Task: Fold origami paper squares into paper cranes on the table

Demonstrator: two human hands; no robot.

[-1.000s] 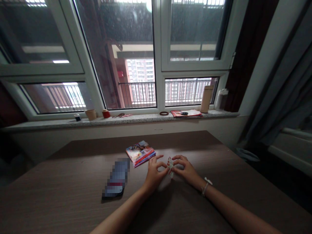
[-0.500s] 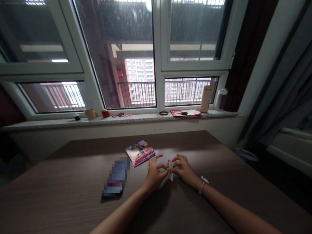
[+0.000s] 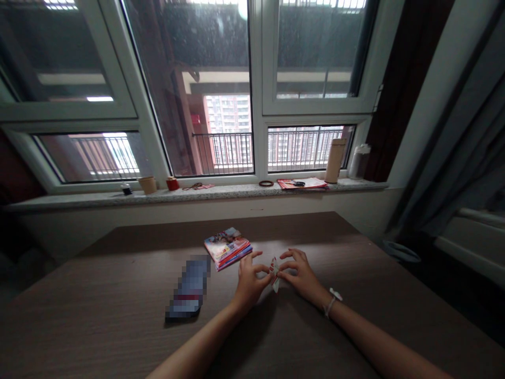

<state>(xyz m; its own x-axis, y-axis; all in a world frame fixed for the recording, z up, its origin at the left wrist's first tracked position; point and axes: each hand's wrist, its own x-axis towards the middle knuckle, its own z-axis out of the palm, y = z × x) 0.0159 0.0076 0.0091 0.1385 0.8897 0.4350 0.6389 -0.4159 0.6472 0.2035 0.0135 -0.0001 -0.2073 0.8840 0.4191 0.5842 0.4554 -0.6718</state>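
A small piece of folded paper (image 3: 275, 284), whitish with red marks and pointed at top and bottom, is held upright between my two hands over the table. My left hand (image 3: 249, 279) pinches its left side with thumb and forefinger, the other fingers lifted. On its right side, my right hand (image 3: 298, 271) grips it between thumb and fingertips; a light bracelet (image 3: 333, 301) circles that wrist. Just beyond my left hand lies a stack of colourful printed paper (image 3: 226, 247). The fingertips hide part of the folded piece.
On the brown table (image 3: 98, 284), a blurred-out dark phone-like object (image 3: 189, 289) lies left of my left arm. Along the windowsill (image 3: 236, 193) stand a paper cup (image 3: 148, 184), a red spool (image 3: 172, 183), a dark ring (image 3: 266, 183), scissors on printed sheets (image 3: 302, 183) and a tan flask (image 3: 335, 160).
The folded paper has turned slightly between my fingers, and my right wrist has shifted a little. Both hands keep their hold; the view has drifted slightly.
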